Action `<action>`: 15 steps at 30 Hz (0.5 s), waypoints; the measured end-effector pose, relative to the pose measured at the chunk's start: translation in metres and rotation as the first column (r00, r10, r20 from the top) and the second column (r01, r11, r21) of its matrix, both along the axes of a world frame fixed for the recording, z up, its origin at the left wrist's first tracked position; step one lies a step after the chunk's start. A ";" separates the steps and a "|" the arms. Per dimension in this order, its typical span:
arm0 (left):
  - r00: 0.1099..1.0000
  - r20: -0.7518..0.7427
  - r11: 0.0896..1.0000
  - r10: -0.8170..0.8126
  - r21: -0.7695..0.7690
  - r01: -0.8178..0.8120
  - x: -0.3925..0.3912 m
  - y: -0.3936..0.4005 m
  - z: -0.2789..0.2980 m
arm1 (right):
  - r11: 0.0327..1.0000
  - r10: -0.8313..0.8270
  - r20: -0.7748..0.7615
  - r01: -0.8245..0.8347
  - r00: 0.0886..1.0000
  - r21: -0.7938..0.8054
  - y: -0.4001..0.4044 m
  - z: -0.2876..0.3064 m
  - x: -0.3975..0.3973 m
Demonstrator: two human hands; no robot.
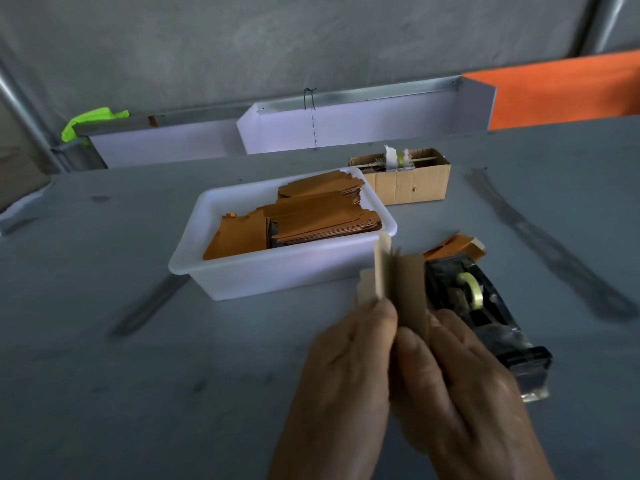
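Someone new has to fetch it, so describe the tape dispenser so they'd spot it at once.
On the grey table, find the white tub of orange card blanks. Just right of it, nearer the person, lies the tape dispenser. It is the only black thing there, holding a yellowish tape roll.

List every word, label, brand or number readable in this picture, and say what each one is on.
None can be read.
The cardboard piece, held by the left hand and the right hand, shows a plain face.
The tape dispenser, the white tub, the orange card blanks in it and the brown carton show no print; any small marks are too blurred to tell.
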State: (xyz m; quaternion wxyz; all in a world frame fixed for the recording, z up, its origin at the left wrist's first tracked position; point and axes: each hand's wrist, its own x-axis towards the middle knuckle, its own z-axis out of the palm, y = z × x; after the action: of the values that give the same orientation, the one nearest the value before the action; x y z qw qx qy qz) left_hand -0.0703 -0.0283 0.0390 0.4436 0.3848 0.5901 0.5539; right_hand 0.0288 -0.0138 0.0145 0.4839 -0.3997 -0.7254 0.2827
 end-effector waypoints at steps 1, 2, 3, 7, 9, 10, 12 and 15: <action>1.000 0.026 0.999 -0.006 -0.043 0.007 0.002 0.003 0.004 | 0.995 0.029 -0.075 -0.036 0.997 -0.095 0.001 0.000 0.001; 0.999 0.034 0.997 -0.021 -0.070 0.024 0.001 0.005 0.005 | 0.975 0.047 -0.173 -0.083 0.984 -0.206 0.000 0.002 0.002; 0.999 0.032 0.997 -0.039 -0.065 0.041 0.000 0.005 0.003 | 0.944 0.062 -0.275 -0.146 0.959 -0.297 0.000 0.002 0.004; 0.994 -0.037 0.993 -0.101 0.062 0.103 0.000 -0.012 0.006 | 0.863 0.127 -0.468 -0.330 0.874 -0.383 0.000 0.004 0.005; 0.990 -0.136 0.991 0.036 0.130 -0.018 0.000 -0.020 0.004 | 0.842 0.161 -0.516 -0.390 0.841 -0.373 0.002 0.005 0.006; 0.973 -0.186 0.979 0.137 0.173 -0.105 0.001 -0.018 0.002 | 0.823 0.170 -0.538 -0.419 0.825 -0.382 0.003 0.006 0.007; 0.920 -0.267 0.938 0.289 0.273 -0.215 0.004 -0.016 -0.002 | 0.781 0.175 -0.569 -0.465 0.804 -0.417 0.005 0.006 0.009; 0.843 -0.385 0.901 0.375 0.364 -0.234 0.009 -0.018 -0.003 | 0.755 0.168 -0.610 -0.499 0.775 -0.426 0.010 0.007 0.011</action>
State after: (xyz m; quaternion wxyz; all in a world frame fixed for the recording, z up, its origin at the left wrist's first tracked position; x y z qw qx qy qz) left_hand -0.0618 -0.0459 0.0359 0.1373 0.4648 0.6378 0.5986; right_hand 0.0399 -0.0042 0.0212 0.4641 -0.2868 -0.5042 0.6695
